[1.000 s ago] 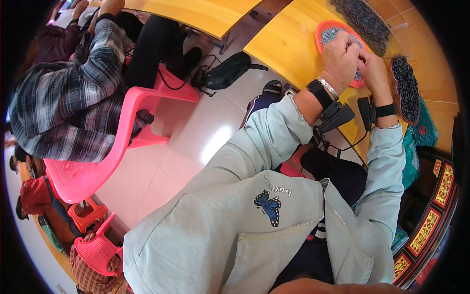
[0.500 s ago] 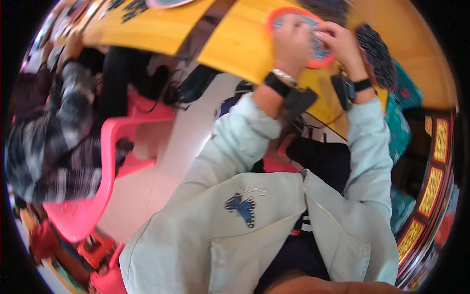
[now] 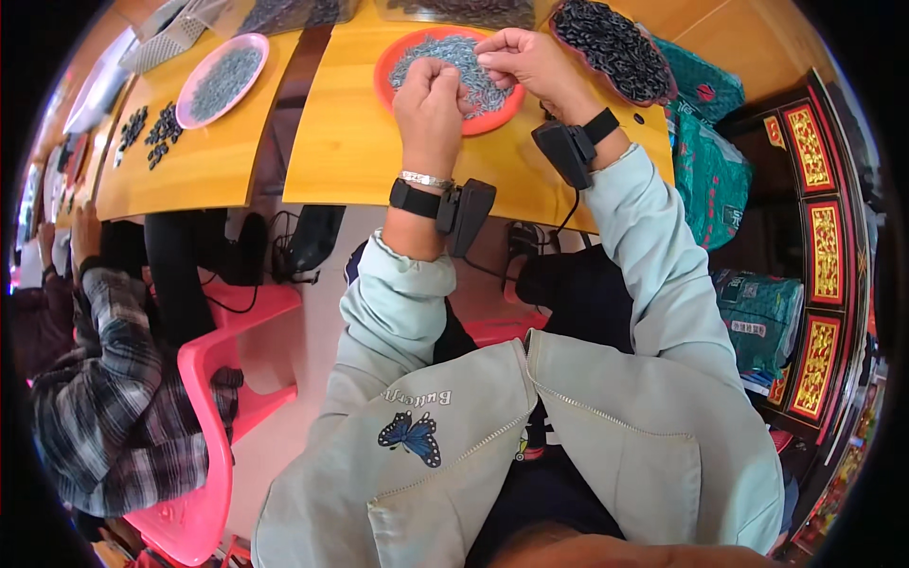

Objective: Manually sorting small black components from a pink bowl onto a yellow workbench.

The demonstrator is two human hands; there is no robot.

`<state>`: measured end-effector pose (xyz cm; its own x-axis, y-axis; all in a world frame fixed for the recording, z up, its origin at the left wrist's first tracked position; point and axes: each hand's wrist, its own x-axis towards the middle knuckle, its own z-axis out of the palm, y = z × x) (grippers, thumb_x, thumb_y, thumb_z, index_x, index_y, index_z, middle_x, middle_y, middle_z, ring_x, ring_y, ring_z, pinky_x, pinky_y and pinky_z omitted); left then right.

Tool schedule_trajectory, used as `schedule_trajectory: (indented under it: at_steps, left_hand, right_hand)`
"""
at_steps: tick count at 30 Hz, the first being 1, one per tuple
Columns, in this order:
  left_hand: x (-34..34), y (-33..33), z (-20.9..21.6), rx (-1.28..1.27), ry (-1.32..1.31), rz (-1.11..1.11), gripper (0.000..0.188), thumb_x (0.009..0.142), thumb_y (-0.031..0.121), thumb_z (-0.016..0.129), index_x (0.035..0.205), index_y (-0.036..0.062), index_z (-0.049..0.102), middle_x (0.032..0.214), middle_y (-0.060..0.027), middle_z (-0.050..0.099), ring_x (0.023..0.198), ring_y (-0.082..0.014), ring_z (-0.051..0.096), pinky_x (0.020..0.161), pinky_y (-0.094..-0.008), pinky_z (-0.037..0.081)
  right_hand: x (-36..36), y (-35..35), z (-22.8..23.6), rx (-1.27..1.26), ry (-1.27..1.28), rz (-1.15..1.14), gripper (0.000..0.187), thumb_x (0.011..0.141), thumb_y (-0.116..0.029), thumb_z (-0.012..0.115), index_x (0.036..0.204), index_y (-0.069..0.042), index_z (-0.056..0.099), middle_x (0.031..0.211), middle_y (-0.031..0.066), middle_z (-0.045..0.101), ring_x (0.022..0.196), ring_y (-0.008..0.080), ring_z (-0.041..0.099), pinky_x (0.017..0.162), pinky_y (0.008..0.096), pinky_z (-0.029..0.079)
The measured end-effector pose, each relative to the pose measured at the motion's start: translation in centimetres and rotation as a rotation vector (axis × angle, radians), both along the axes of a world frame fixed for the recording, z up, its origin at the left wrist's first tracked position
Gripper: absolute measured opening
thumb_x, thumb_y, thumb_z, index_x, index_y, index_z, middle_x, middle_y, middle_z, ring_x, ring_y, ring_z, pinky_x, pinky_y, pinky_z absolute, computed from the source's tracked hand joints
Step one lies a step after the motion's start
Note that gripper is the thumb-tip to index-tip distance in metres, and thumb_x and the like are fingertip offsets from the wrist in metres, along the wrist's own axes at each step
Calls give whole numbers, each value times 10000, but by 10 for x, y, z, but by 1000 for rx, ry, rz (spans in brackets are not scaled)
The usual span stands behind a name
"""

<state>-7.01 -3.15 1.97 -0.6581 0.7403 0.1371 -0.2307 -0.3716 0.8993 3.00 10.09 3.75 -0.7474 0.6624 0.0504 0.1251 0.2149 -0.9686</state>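
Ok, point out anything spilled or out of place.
A small dark piece lies alone on the yellow table, outside the dish of dark pieces, possibly dropped. Dark clusters also lie loose beside the pink plate, perhaps deliberately.

Left hand [image 3: 431,114], thumb against curled fingers, over grey-blue pieces [image 3: 485,97] in orange plate [image 3: 383,83]. Right hand [image 3: 538,68] pinched at plate's far side; grip contents unclear. Black pieces [image 3: 611,47] heaped rightward. Yellow table [image 3: 341,156]. Plaid-clad person [image 3: 104,379] leftward, pink chair [image 3: 220,473].
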Motion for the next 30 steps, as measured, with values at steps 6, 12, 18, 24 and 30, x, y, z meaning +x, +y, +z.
schedule_trajectory:
  at_steps: [6, 12, 18, 24, 30]
  left_hand:
    - [0, 3, -3, 4, 26, -24, 123, 872, 92, 505, 801, -2, 543, 635, -41, 550, 515, -88, 501, 483, -225, 431]
    - [-8, -4, 3, -39, -3, -62, 105, 885, 89, 478, 819, 21, 521, 673, -41, 541, 533, -97, 501, 490, -217, 425]
    - [-2, 3, 3, -61, 6, -100, 112, 886, 94, 474, 813, 21, 519, 676, -38, 539, 543, -99, 503, 507, -219, 426]
    - [-1, 2, -2, -61, 56, -120, 111, 884, 98, 477, 821, 19, 523, 694, -42, 548, 568, -101, 513, 526, -222, 427]
    - [-2, 0, 3, -65, 17, -102, 116, 885, 99, 478, 823, 13, 525, 681, -42, 547, 548, -101, 508, 521, -223, 435]
  right_hand:
    - [2, -6, -8, 233, -97, -83, 197, 829, -147, 639, 978, -18, 634, 757, -16, 607, 653, 57, 547, 605, 195, 450]
    - [66, -13, 5, 612, -74, -333, 214, 789, -206, 650, 909, -30, 675, 757, 62, 668, 674, 127, 613, 612, 271, 479]
    - [155, 29, -8, 570, -509, -504, 208, 769, -202, 679, 891, -33, 680, 740, 39, 667, 647, 102, 589, 599, 252, 454]
    - [143, 24, -26, 677, -823, -564, 202, 736, -285, 665, 794, -93, 691, 775, 132, 658, 773, 332, 619, 686, 428, 483]
    - [141, 31, -34, 610, -789, -593, 143, 743, -236, 651, 766, -98, 680, 767, 136, 654, 771, 332, 617, 690, 425, 478]
